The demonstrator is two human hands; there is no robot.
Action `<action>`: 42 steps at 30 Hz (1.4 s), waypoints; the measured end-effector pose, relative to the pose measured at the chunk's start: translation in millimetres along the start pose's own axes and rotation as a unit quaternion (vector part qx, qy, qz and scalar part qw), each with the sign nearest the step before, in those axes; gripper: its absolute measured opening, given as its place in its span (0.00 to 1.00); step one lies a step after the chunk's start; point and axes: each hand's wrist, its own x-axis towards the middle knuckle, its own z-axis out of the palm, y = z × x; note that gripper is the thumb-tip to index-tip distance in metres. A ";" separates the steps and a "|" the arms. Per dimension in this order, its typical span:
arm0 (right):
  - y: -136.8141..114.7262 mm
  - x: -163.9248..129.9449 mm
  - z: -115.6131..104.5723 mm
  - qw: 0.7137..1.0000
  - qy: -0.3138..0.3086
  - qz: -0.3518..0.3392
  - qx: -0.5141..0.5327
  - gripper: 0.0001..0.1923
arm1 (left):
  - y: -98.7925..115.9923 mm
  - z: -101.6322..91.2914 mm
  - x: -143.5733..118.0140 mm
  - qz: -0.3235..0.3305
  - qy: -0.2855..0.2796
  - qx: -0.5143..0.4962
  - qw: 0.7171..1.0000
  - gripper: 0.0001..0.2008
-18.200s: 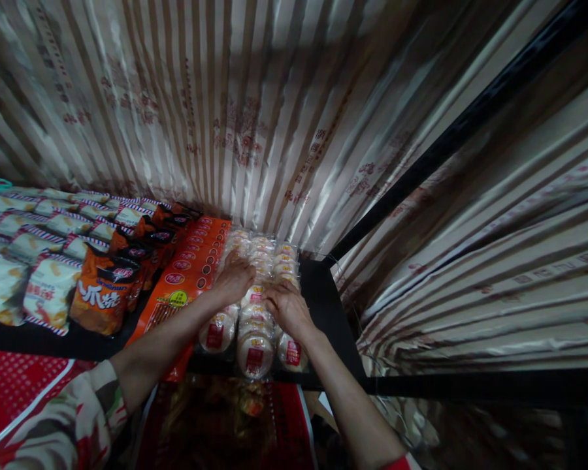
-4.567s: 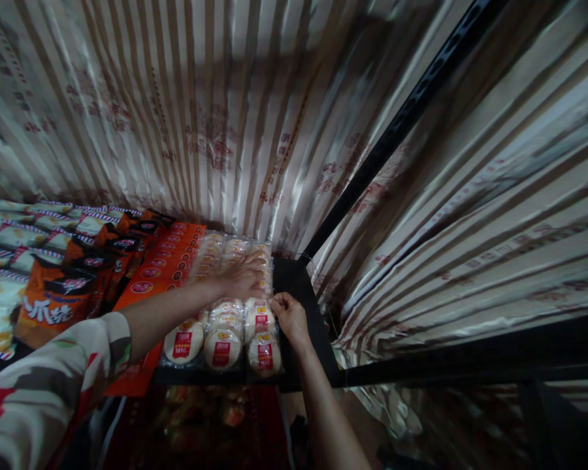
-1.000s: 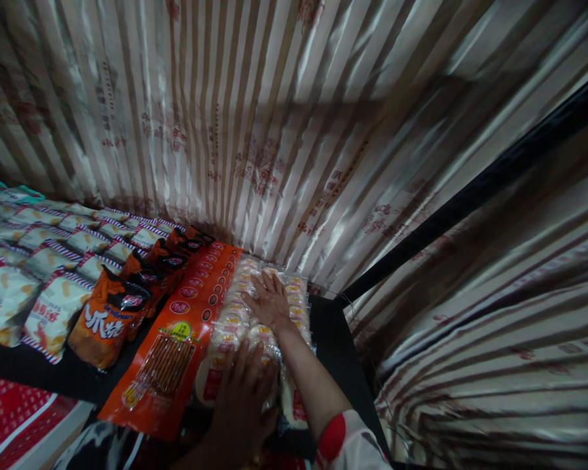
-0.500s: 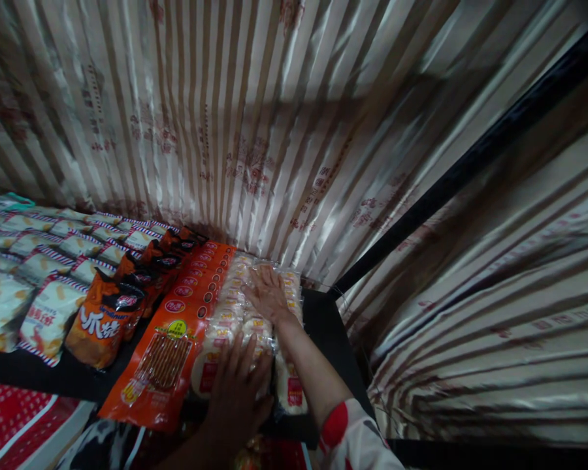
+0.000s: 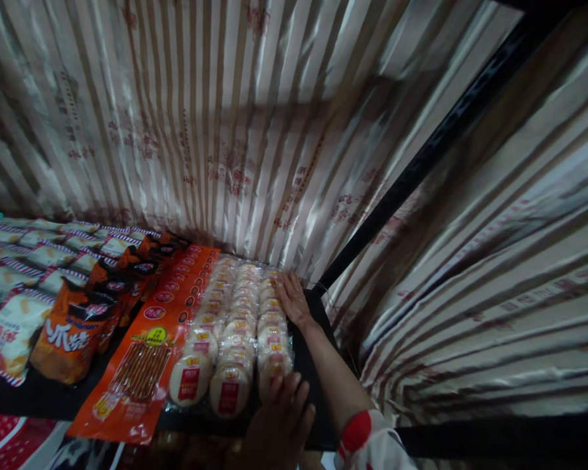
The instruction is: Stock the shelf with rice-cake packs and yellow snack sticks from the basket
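Three rows of round, pale, cellophane-wrapped cakes or crackers (image 5: 231, 385) with red labels overlap on a black shelf (image 5: 318, 385). At the far end of the rightmost row, my right hand (image 5: 294, 301) lies along its outer side, fingers extended. My left hand (image 5: 279, 421) is at that row's front end, with its fingers apart and the fingertips at the nearest packet. The palm is dark and partly cut off by the lower edge. Neither hand is closed around anything. Left of the rows lie overlapping flat orange packets (image 5: 142, 372) showing brown sticks.
Orange-and-black snack bags (image 5: 71, 333) and white bags with striped edges (image 5: 17, 333) stand in rows to the left. A black slanted post (image 5: 396, 189) rises at the shelf's right corner. Striped, pleated curtain fabric (image 5: 215, 130) hangs behind and at the right.
My right hand has slid from the top of the rows to the right row's outer side. My left hand has moved right and nearer, uncovering the front packets. The view has shifted slightly right.
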 end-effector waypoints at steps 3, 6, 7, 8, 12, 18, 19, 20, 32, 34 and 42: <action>1.4 6.3 4.8 1.000 -0.016 -0.007 0.022 0.38 | 2.2 17.8 -0.6 0.040 -0.027 0.010 0.999 0.15; 2.1 9.0 10.5 0.998 -0.023 -0.019 0.049 0.39 | -2.4 26.1 0.3 0.057 -0.049 0.011 0.997 0.14; 2.4 9.0 12.3 0.998 -0.025 -0.020 0.060 0.39 | -4.0 27.7 0.4 0.054 -0.063 0.009 0.997 0.15; 2.6 8.7 14.1 0.997 -0.027 -0.020 0.071 0.39 | -5.4 28.8 0.4 0.050 -0.079 0.007 0.996 0.15; 2.8 6.6 20.0 0.994 -0.025 -0.010 0.104 0.38 | -10.4 28.6 -0.6 0.042 -0.148 -0.005 0.988 0.18; 1.8 5.5 25.7 0.993 -0.008 -0.012 0.118 0.36 | -14.6 27.5 -5.9 0.009 -0.174 -0.015 0.985 0.18; 1.7 5.4 25.6 0.993 -0.010 -0.013 0.120 0.37 | -14.0 28.6 -7.4 0.001 -0.176 -0.017 0.984 0.18; 1.7 5.3 25.2 0.992 -0.013 -0.012 0.123 0.37 | -13.3 29.6 -8.7 -0.005 -0.178 -0.019 0.984 0.18; 6.9 6.1 18.3 0.986 -0.054 -0.006 0.160 0.40 | -17.1 17.1 -4.7 -0.010 -0.128 -0.016 0.992 0.20; 3.9 4.0 12.9 0.992 -0.042 0.006 0.121 0.40 | -17.9 14.0 -2.9 0.001 -0.110 -0.019 0.994 0.19; -48.0 -30.0 -3.8 0.980 -0.058 -0.147 -0.121 0.33 | -33.5 -41.8 -1.4 -0.132 -0.055 0.002 0.990 0.21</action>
